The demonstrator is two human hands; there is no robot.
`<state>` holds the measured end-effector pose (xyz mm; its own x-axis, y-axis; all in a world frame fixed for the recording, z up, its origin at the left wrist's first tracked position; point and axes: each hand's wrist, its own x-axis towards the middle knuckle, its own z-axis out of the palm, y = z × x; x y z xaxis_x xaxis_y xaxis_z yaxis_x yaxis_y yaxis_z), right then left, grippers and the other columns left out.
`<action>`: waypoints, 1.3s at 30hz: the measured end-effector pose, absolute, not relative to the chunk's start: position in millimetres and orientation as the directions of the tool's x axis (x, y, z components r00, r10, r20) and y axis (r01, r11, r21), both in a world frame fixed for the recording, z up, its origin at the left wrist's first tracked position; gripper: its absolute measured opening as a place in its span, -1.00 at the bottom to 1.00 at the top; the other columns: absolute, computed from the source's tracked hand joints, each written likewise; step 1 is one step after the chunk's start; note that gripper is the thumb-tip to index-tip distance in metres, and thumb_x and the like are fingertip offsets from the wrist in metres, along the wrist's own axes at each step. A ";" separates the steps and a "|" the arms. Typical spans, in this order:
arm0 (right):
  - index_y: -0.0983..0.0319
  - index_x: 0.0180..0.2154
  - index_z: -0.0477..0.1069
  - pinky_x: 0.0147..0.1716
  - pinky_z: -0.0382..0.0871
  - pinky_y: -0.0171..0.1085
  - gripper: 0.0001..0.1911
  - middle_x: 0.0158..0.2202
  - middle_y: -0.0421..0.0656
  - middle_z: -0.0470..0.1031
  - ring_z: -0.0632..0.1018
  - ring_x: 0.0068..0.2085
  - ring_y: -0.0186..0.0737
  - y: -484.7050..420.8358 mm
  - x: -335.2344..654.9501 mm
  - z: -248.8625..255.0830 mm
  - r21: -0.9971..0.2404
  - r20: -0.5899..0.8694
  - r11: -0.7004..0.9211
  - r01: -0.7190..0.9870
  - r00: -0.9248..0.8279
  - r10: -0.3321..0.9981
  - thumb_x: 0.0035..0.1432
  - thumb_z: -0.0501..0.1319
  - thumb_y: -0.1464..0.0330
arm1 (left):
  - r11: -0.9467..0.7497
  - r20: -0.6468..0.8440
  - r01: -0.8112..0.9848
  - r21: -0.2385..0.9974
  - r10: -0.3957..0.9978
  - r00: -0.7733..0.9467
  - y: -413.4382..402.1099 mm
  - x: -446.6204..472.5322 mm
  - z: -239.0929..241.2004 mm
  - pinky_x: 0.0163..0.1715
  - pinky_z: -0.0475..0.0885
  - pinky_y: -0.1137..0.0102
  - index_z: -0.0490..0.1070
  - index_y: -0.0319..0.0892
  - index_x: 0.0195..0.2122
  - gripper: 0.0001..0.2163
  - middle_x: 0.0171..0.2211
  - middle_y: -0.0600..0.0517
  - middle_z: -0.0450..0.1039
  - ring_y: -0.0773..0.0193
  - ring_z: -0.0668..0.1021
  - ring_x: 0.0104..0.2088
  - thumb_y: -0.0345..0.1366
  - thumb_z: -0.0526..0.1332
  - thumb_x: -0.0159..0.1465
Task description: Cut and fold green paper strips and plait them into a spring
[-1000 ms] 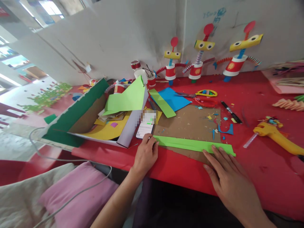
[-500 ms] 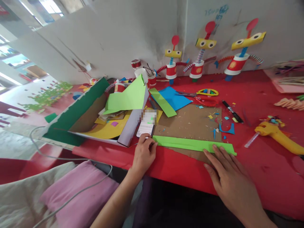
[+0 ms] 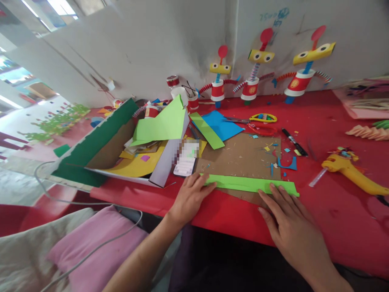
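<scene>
A long folded strip of bright green paper (image 3: 240, 182) lies across the near edge of a brown cardboard sheet (image 3: 243, 156). My left hand (image 3: 191, 198) rests on the strip's left end, its fingers stretched out and pressing down. Over the right end lies my right hand (image 3: 291, 225), flat with its fingers spread. A phone (image 3: 184, 164) with a lit screen sits just beyond my left hand. Behind the cardboard are a blue paper sheet (image 3: 223, 126) and a shorter green strip (image 3: 208, 132).
An open box (image 3: 161, 170) with paper pieces stands at left. Scissors (image 3: 263, 117), a black marker (image 3: 294, 142) and a yellow glue gun (image 3: 349, 168) lie on the red tabletop (image 3: 340, 219). Three paper-cup robot figures (image 3: 251, 87) stand along the wall.
My left hand has shifted right onto the strip, its fingers going from a pinch at the end to lying flat. My right hand stays on the other end.
</scene>
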<state>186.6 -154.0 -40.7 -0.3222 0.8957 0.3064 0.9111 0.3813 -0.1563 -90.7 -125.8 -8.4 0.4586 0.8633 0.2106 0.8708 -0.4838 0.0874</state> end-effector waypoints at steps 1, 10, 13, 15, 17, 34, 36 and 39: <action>0.22 0.11 0.23 0.11 0.11 0.02 -0.53 0.19 -0.03 0.21 0.20 0.20 0.00 -154.0 186.5 -40.6 -0.155 0.305 0.381 0.911 -0.323 0.896 0.21 -0.01 0.20 | -0.543 0.140 0.838 0.055 0.835 0.532 -126.3 -89.0 -6.3 0.00 0.27 0.22 0.31 -0.05 0.04 -0.62 0.00 -0.05 0.29 0.15 0.30 0.01 -0.48 -0.03 0.24; 0.21 0.11 0.23 0.10 0.12 0.04 -0.52 0.18 -0.03 0.23 0.22 0.19 0.01 -154.1 187.2 -39.8 -0.156 0.296 0.369 0.916 -0.314 0.902 0.21 -0.02 0.17 | -0.355 0.079 0.935 0.017 0.932 0.353 -155.0 -54.7 -7.2 0.07 0.23 0.18 0.06 -0.33 0.19 -0.50 0.12 -0.24 0.19 0.04 0.25 0.12 -0.17 -0.07 0.29; 0.23 0.09 0.26 0.11 0.12 0.06 -0.53 0.16 -0.02 0.26 0.24 0.18 0.02 -154.2 186.1 -39.7 -0.155 0.310 0.377 0.913 -0.317 0.896 0.22 -0.04 0.17 | -0.348 0.100 0.937 0.022 0.933 0.344 -160.3 -51.0 -8.0 0.07 0.23 0.14 -0.01 -0.15 0.24 -0.45 0.16 -0.19 0.13 0.01 0.24 0.14 -0.03 -0.06 0.26; 0.25 0.07 0.29 0.09 0.14 0.06 -0.52 0.16 0.02 0.24 0.23 0.18 0.05 -153.7 183.2 -38.4 -0.155 0.324 0.370 0.916 -0.306 0.895 0.21 -0.04 0.15 | -0.345 0.098 0.938 0.019 0.935 0.342 -160.6 -50.1 -7.1 0.06 0.23 0.11 0.00 -0.05 0.23 -0.46 0.16 -0.17 0.12 0.02 0.24 0.14 -0.01 -0.06 0.25; 0.28 0.03 0.32 0.08 0.17 0.07 -0.51 0.19 0.05 0.18 0.20 0.19 0.10 -152.4 179.0 -36.3 -0.156 0.332 0.361 0.920 -0.295 0.896 0.20 -0.03 0.14 | -0.341 0.097 0.940 0.020 0.936 0.337 -159.8 -49.2 -5.4 0.08 0.19 0.08 0.02 -0.05 0.23 -0.46 0.15 -0.17 0.14 0.01 0.23 0.15 0.00 -0.06 0.25; 0.01 0.13 0.21 0.00 0.17 0.21 -0.50 0.10 0.06 0.22 0.33 0.08 0.18 -150.2 149.9 -25.3 -0.115 0.266 0.364 0.924 -0.325 0.908 0.15 0.06 0.11 | -0.376 0.106 0.925 0.052 0.923 0.369 -156.7 -40.9 -10.3 0.07 0.10 -0.08 0.00 0.06 0.23 -0.42 0.04 -0.12 0.21 -0.10 0.19 0.10 0.07 -0.05 0.20; 0.01 0.13 0.21 0.00 0.16 0.21 -0.50 0.11 0.07 0.21 0.34 0.07 0.18 -150.7 148.3 -23.4 -0.107 0.255 0.358 0.928 -0.322 0.912 0.16 0.06 0.12 | -0.363 0.106 0.930 0.056 0.928 0.356 -156.9 -39.4 -9.9 0.07 0.10 -0.08 0.03 0.05 0.22 -0.43 0.03 -0.12 0.23 -0.10 0.19 0.10 0.07 -0.05 0.20; 0.00 0.13 0.20 -0.02 0.12 0.28 -0.54 0.12 0.08 0.22 0.33 0.08 0.19 -151.8 149.8 -20.9 -0.085 0.236 0.337 0.938 -0.310 0.921 0.19 0.04 0.16 | -0.349 0.097 0.934 0.077 0.935 0.341 -157.2 -40.3 -8.6 0.07 0.11 -0.07 0.06 0.05 0.21 -0.44 0.02 -0.11 0.25 -0.08 0.21 0.10 0.07 -0.04 0.20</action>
